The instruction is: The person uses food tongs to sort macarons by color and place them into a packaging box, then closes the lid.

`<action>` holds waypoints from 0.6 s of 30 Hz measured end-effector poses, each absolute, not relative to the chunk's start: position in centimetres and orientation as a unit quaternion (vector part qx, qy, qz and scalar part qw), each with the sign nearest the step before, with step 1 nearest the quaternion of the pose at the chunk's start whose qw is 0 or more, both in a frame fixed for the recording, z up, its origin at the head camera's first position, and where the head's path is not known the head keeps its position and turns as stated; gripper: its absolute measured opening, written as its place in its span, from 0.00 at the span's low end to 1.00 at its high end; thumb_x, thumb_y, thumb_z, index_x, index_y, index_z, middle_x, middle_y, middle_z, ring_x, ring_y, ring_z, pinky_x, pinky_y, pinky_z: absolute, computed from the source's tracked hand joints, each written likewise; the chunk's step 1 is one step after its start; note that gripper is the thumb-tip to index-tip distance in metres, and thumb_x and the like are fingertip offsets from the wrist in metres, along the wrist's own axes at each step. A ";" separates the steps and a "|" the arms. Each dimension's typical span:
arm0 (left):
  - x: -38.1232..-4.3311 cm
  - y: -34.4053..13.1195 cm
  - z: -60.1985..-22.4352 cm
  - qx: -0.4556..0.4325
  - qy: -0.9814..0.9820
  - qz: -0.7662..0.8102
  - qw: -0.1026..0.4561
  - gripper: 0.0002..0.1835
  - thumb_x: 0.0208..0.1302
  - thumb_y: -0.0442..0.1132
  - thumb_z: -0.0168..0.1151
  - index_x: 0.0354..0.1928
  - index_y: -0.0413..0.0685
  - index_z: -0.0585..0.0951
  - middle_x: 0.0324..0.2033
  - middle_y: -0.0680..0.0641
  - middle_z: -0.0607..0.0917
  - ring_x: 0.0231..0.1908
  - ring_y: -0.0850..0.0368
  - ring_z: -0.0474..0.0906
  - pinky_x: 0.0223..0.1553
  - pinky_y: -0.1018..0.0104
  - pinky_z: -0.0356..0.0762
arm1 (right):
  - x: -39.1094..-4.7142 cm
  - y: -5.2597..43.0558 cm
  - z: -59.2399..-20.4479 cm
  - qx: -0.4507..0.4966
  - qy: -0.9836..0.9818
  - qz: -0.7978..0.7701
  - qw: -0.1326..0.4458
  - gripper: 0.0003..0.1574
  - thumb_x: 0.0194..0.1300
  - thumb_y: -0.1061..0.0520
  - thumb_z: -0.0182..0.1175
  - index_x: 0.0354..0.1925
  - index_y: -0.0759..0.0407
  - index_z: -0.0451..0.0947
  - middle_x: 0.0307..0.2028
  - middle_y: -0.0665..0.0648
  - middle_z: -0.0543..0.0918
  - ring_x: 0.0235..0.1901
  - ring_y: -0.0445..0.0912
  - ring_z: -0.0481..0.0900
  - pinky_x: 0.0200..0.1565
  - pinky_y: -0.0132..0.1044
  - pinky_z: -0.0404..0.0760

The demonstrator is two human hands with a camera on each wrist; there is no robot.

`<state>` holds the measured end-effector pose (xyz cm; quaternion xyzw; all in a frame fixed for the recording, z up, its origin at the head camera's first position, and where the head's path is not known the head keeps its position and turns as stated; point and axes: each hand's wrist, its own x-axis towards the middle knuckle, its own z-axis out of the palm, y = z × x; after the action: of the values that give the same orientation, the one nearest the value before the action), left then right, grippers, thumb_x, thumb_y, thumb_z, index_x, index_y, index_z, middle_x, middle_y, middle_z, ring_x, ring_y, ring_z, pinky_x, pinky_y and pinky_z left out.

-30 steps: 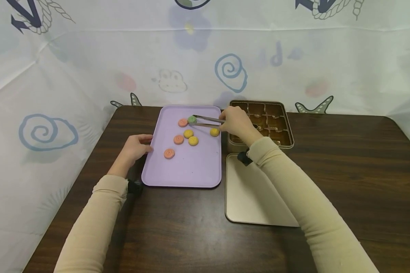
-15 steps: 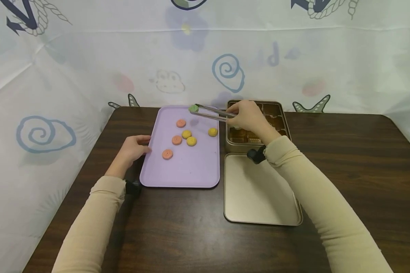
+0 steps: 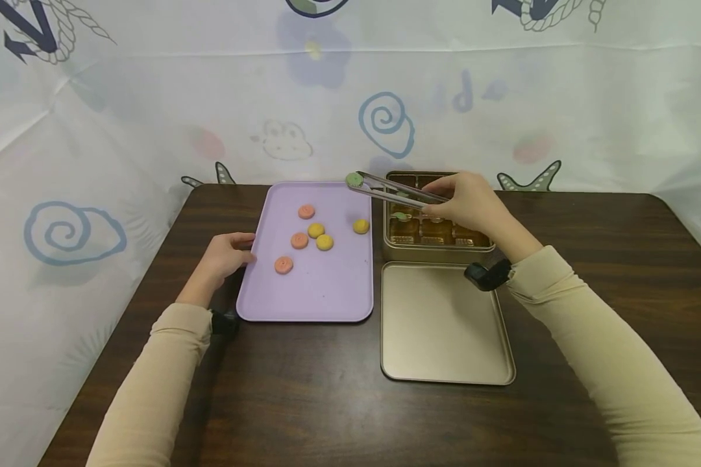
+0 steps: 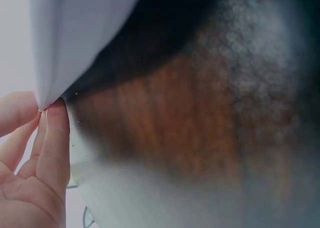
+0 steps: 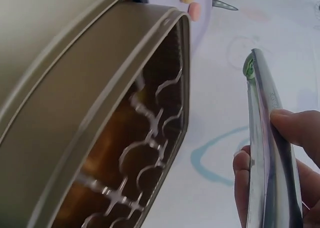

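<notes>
My right hand (image 3: 470, 204) grips metal tongs (image 3: 394, 191), also seen in the right wrist view. Between their tips is a small green round piece (image 3: 354, 179) that looks like a cookie, lifted over the back right corner of the lilac tray (image 3: 304, 295). On that tray lie several flat pink (image 3: 283, 264) and yellow (image 3: 324, 242) round pieces. My left hand (image 3: 222, 259) pinches the tray's left edge between thumb and fingers. Beneath the tongs and right hand stands a gold tin (image 3: 438, 253) with a brown divided insert (image 3: 435, 230). A green piece (image 3: 400, 216) sits in a left compartment; the hand hides others.
A shallow gold lid (image 3: 446, 331) lies in front of the tin, right of the tray. All rests on a dark wooden table (image 3: 590, 259). A printed white cloth (image 3: 304, 97) hangs behind the table and along its left.
The tongs have lifted the green piece off the tray, and my right hand has carried it up and right, toward the tin. My left hand has stayed on the tray's edge.
</notes>
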<state>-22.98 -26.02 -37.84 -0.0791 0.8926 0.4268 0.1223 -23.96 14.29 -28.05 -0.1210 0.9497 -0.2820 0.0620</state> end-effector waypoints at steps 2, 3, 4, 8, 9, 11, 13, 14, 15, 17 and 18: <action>-23.0 -26.0 -37.9 -0.079 0.893 0.427 0.122 0.29 0.65 0.28 0.51 0.69 0.34 0.63 0.65 0.31 0.68 0.59 0.37 0.72 0.62 0.47 0.72 | -23.4 15.1 -28.1 -0.119 0.950 -0.281 0.063 0.27 0.63 0.53 0.61 0.60 0.58 0.75 0.60 0.65 0.75 0.53 0.57 0.75 0.51 0.53 0.75; -23.0 -26.0 -37.8 -0.078 0.893 0.426 0.122 0.29 0.65 0.28 0.51 0.69 0.34 0.63 0.65 0.31 0.68 0.59 0.36 0.72 0.62 0.47 0.72 | -23.2 15.4 -28.2 -0.118 0.951 -0.280 0.063 0.27 0.63 0.52 0.61 0.60 0.57 0.75 0.60 0.64 0.75 0.52 0.57 0.75 0.49 0.52 0.75; -22.9 -26.0 -37.8 -0.079 0.893 0.426 0.122 0.29 0.65 0.28 0.51 0.69 0.34 0.63 0.65 0.31 0.68 0.59 0.36 0.72 0.62 0.47 0.72 | -23.0 15.8 -28.2 -0.117 0.951 -0.279 0.063 0.27 0.63 0.52 0.61 0.60 0.57 0.75 0.60 0.65 0.75 0.52 0.57 0.75 0.48 0.52 0.75; -22.9 -26.0 -37.7 -0.081 0.892 0.427 0.122 0.29 0.65 0.28 0.50 0.69 0.35 0.62 0.66 0.31 0.68 0.59 0.36 0.72 0.62 0.47 0.72 | -22.1 17.1 -28.6 -0.112 0.953 -0.274 0.063 0.27 0.63 0.52 0.61 0.60 0.56 0.75 0.59 0.65 0.76 0.46 0.58 0.77 0.41 0.48 0.75; -22.9 -26.0 -37.7 -0.082 0.892 0.427 0.122 0.29 0.64 0.28 0.50 0.69 0.35 0.62 0.66 0.32 0.68 0.59 0.36 0.72 0.62 0.47 0.72 | -21.9 17.4 -28.7 -0.110 0.954 -0.271 0.063 0.27 0.63 0.51 0.62 0.60 0.56 0.75 0.58 0.65 0.76 0.45 0.58 0.77 0.40 0.47 0.74; -22.9 -26.0 -37.7 -0.083 0.892 0.427 0.122 0.29 0.64 0.28 0.50 0.69 0.35 0.62 0.66 0.32 0.68 0.59 0.36 0.72 0.62 0.47 0.72 | -21.5 18.0 -28.9 -0.110 0.955 -0.267 0.063 0.27 0.62 0.50 0.62 0.59 0.56 0.76 0.58 0.65 0.77 0.46 0.58 0.78 0.39 0.46 0.75; -22.9 -26.0 -37.7 -0.082 0.892 0.428 0.121 0.29 0.64 0.28 0.50 0.69 0.35 0.62 0.66 0.32 0.68 0.59 0.36 0.72 0.62 0.47 0.72 | -21.2 18.6 -29.2 -0.108 0.956 -0.266 0.065 0.27 0.62 0.50 0.62 0.59 0.55 0.76 0.57 0.65 0.78 0.47 0.58 0.78 0.39 0.46 0.75; -22.9 -26.0 -37.7 -0.082 0.892 0.428 0.121 0.29 0.64 0.28 0.50 0.69 0.34 0.62 0.66 0.31 0.68 0.59 0.37 0.72 0.62 0.47 0.72 | -21.0 19.0 -29.3 -0.109 0.956 -0.266 0.064 0.27 0.62 0.50 0.62 0.59 0.55 0.76 0.57 0.65 0.79 0.51 0.57 0.77 0.41 0.46 0.75; -22.9 -26.0 -37.7 -0.081 0.891 0.429 0.121 0.29 0.64 0.28 0.50 0.69 0.34 0.63 0.65 0.31 0.68 0.59 0.37 0.72 0.62 0.47 0.72 | -20.9 19.3 -29.4 -0.110 0.955 -0.267 0.064 0.27 0.62 0.50 0.63 0.59 0.55 0.76 0.57 0.65 0.79 0.52 0.58 0.77 0.43 0.48 0.77; -22.9 -26.0 -37.8 -0.082 0.891 0.430 0.121 0.29 0.64 0.28 0.50 0.68 0.34 0.63 0.65 0.32 0.68 0.59 0.37 0.72 0.62 0.47 0.72 | -20.6 19.9 -29.8 -0.111 0.954 -0.270 0.069 0.28 0.62 0.50 0.63 0.59 0.56 0.76 0.56 0.66 0.79 0.54 0.59 0.77 0.46 0.51 0.77; -23.0 -26.0 -37.8 -0.081 0.891 0.429 0.121 0.29 0.64 0.28 0.50 0.68 0.34 0.63 0.65 0.31 0.68 0.59 0.37 0.72 0.62 0.47 0.72 | -20.4 20.2 -29.9 -0.113 0.953 -0.271 0.072 0.28 0.62 0.49 0.63 0.59 0.56 0.76 0.57 0.66 0.79 0.54 0.60 0.76 0.48 0.53 0.78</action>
<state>-22.97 -25.99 -37.80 -0.0812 0.8913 0.4293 0.1210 -20.42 20.25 -29.92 -0.1127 0.9532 -0.2711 0.0724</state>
